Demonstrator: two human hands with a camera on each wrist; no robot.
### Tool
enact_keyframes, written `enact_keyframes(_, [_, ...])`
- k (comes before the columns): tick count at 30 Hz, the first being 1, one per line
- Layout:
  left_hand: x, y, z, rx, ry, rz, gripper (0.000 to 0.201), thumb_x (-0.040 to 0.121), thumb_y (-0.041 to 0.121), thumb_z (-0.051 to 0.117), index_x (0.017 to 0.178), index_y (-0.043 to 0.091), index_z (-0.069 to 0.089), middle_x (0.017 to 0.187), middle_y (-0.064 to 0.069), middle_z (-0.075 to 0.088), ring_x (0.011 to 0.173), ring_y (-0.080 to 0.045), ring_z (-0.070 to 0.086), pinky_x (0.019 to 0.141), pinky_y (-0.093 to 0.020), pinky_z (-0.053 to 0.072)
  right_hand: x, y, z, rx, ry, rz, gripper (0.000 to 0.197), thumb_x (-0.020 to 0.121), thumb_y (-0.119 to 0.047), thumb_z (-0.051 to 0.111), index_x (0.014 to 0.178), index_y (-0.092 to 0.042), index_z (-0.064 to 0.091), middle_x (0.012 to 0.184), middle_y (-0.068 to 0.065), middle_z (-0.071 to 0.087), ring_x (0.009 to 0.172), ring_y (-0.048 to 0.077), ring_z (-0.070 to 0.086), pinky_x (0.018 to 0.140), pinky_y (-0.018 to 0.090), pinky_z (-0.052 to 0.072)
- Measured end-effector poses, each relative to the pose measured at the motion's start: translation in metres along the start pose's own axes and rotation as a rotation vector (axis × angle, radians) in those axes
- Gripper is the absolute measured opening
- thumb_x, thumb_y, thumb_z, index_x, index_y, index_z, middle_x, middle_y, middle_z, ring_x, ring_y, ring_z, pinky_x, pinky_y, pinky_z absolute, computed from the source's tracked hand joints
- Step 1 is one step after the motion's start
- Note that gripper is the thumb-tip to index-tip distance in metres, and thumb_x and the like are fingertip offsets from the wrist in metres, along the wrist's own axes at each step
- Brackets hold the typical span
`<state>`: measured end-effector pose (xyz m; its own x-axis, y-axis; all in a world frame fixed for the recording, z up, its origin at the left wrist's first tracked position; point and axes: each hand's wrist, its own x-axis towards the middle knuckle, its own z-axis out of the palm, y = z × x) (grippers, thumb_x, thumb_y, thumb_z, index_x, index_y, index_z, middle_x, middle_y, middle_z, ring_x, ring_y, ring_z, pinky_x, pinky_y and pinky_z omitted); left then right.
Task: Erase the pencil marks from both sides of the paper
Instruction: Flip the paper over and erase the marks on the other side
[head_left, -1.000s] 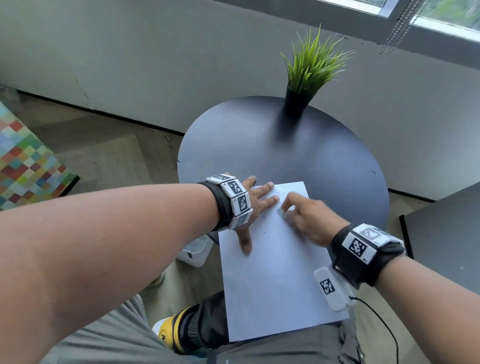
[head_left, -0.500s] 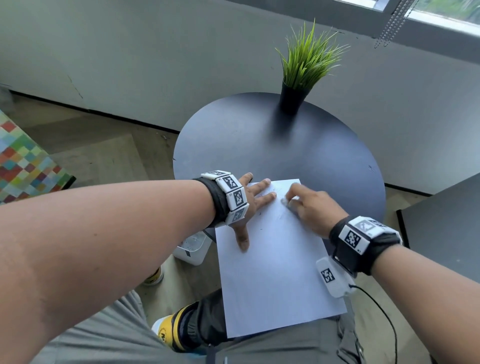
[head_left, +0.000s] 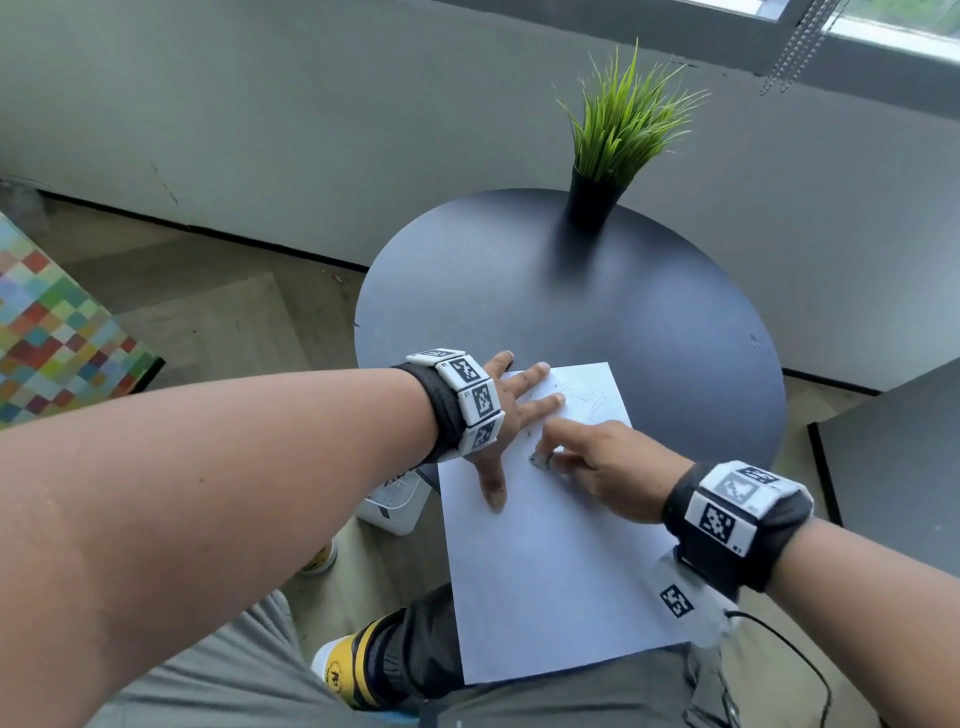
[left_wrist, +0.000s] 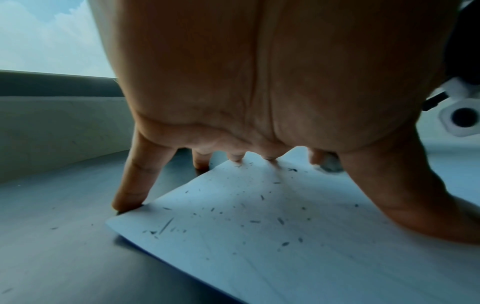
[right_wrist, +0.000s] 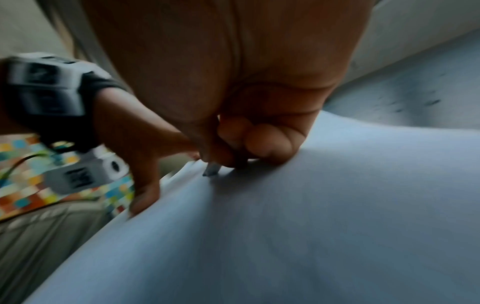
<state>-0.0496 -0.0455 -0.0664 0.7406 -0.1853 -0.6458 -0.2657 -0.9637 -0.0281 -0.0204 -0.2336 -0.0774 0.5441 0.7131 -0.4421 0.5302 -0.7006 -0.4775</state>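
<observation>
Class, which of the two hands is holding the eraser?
The right hand: it pinches the eraser against the paper; the left hand lies flat.

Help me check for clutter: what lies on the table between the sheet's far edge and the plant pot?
Nothing: in the head view the dark round table is bare between the paper and the plant pot.

The paper (head_left: 550, 561) lies on the table (head_left: 571, 306), its near end overhanging. The plant (head_left: 618, 140) stands at the table's far edge.
</observation>
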Motion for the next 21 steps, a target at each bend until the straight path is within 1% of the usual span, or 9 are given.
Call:
enact_keyframes(1, [0.0,0.0,0.0,-0.001,0.0,0.0,0.139,0.059,0.072,0.079,0.153,0.042,-0.019,0.161,0.006,-0.028,0.148,-0.038,-0.019,0.109,-0.069,0.021,-0.001,-0.003,0.0,-0.014,-0.033,-0.018,0.016,0.097,-0.023,0.051,0.107,-0.034,0.058,0.102,-0.002,0.064,0.09,0.022,0.058,0.079,0.032,0.049])
enact_keyframes(2, [0.0,0.0,-0.001,-0.003,-0.003,0.0,0.139,0.059,0.072,0.079,0.153,0.041,-0.019,0.161,0.005,-0.028,0.148,-0.038,-0.019,0.109,-0.069,0.02,0.004,-0.001,-0.004,-0.031,0.008,0.001,0.015,0.097,-0.024,0.051,0.106,-0.035,0.058,0.102,-0.002,0.064,0.089,0.022,0.058,0.078,0.032,0.048])
enact_keyframes(4, [0.0,0.001,-0.002,-0.008,-0.005,0.001,0.139,0.059,0.072,0.079,0.153,0.041,-0.019,0.161,0.006,-0.028,0.148,-0.038,-0.02,0.11,-0.068,0.019,0.013,0.013,-0.019,0.002,0.189,0.14,0.007,0.097,-0.032,0.052,0.104,-0.033,0.056,0.096,0.004,0.066,0.082,0.026,0.06,0.075,0.034,0.049])
enact_keyframes(6, [0.001,0.002,-0.001,-0.014,-0.007,0.004,0.139,0.059,0.072,0.079,0.152,0.041,-0.02,0.161,0.006,-0.028,0.148,-0.038,-0.02,0.11,-0.068,0.018,0.013,0.023,-0.023,0.011,0.261,0.198,0.009,0.098,-0.037,0.05,0.101,-0.029,0.054,0.089,0.01,0.066,0.077,0.028,0.06,0.071,0.035,0.049])
enact_keyframes(10, [-0.002,0.001,-0.001,-0.01,-0.013,-0.002,0.14,0.06,0.071,0.079,0.153,0.04,-0.02,0.161,0.006,-0.028,0.148,-0.038,-0.021,0.111,-0.068,0.017,0.0,0.005,-0.006,-0.034,-0.017,0.025,0.011,0.098,-0.029,0.053,0.105,-0.034,0.059,0.1,0.001,0.067,0.085,0.022,0.06,0.076,0.032,0.05])
enact_keyframes(11, [-0.001,0.001,-0.002,-0.012,-0.009,0.001,0.14,0.06,0.07,0.08,0.153,0.04,-0.02,0.161,0.006,-0.028,0.148,-0.038,-0.021,0.112,-0.067,0.017,0.0,0.007,-0.008,-0.038,-0.032,0.022,0.011,0.097,-0.03,0.053,0.105,-0.035,0.059,0.1,0.001,0.066,0.085,0.021,0.06,0.076,0.031,0.05])
enact_keyframes(15, [-0.001,0.003,-0.003,-0.04,-0.01,0.001,0.138,0.061,0.068,0.08,0.153,0.04,-0.018,0.161,0.007,-0.027,0.148,-0.037,-0.02,0.112,-0.065,0.019,0.009,0.032,-0.027,0.03,0.23,0.243,0.005,0.097,-0.031,0.047,0.098,-0.033,0.051,0.084,0.008,0.064,0.076,0.029,0.061,0.074,0.039,0.053])
enact_keyframes(19, [-0.007,0.009,-0.003,-0.105,0.065,-0.023,0.118,0.071,0.076,0.066,0.156,0.038,-0.006,0.163,0.009,-0.019,0.15,-0.034,-0.016,0.113,-0.061,0.019,0.009,0.032,-0.018,-0.005,0.238,0.243,0.006,0.099,-0.034,0.043,0.097,-0.03,0.046,0.079,0.007,0.061,0.074,0.029,0.058,0.07,0.039,0.051])
enact_keyframes(21, [-0.003,0.012,0.002,-0.138,0.121,-0.035,0.113,0.07,0.083,0.059,0.156,0.039,0.002,0.164,0.01,-0.015,0.15,-0.033,-0.012,0.109,-0.066,0.022,0.01,0.03,-0.022,0.011,0.235,0.256,0.007,0.098,-0.037,0.045,0.096,-0.03,0.046,0.08,0.006,0.062,0.075,0.029,0.06,0.071,0.039,0.052])
